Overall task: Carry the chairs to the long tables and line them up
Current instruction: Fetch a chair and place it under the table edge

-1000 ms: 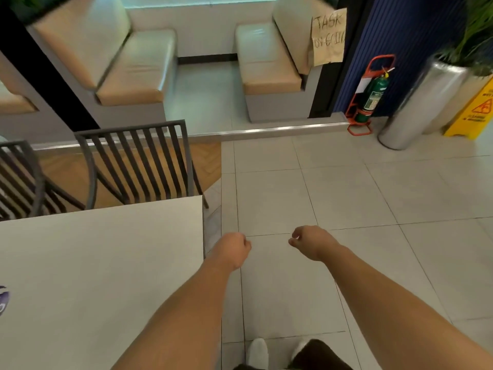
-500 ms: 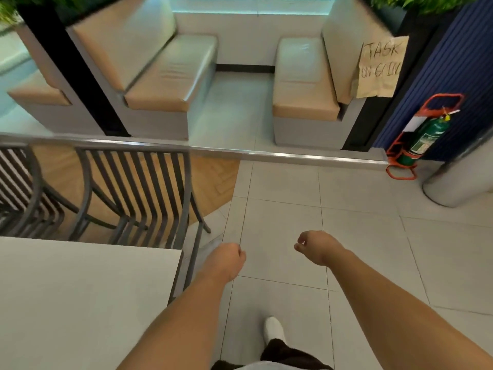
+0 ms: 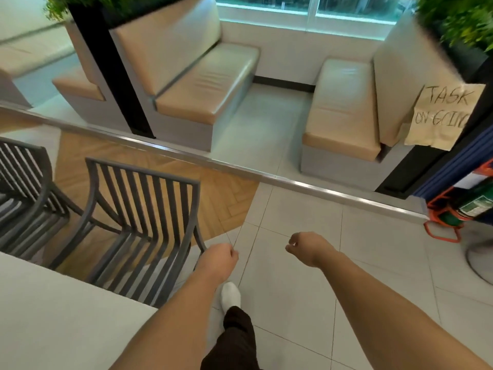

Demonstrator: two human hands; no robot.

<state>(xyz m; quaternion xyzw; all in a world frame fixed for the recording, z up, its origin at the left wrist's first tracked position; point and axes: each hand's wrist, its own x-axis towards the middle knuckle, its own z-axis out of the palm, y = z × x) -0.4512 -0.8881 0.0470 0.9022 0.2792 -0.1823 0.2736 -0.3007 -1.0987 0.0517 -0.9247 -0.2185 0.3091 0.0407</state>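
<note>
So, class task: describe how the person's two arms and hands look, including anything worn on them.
Both forearms are bare from the bottom edge of the view to the wrist: no sleeves show. The left hand and the right hand have no gloves, and no watch, ring or bracelet shows on the visible sides. No markings can be seen.

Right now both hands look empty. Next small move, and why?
Probably keep walking to fetch another chair. Left hand and right hand are loosely closed on nothing, and the nearest slatted chair already sits tucked at the table.
</note>
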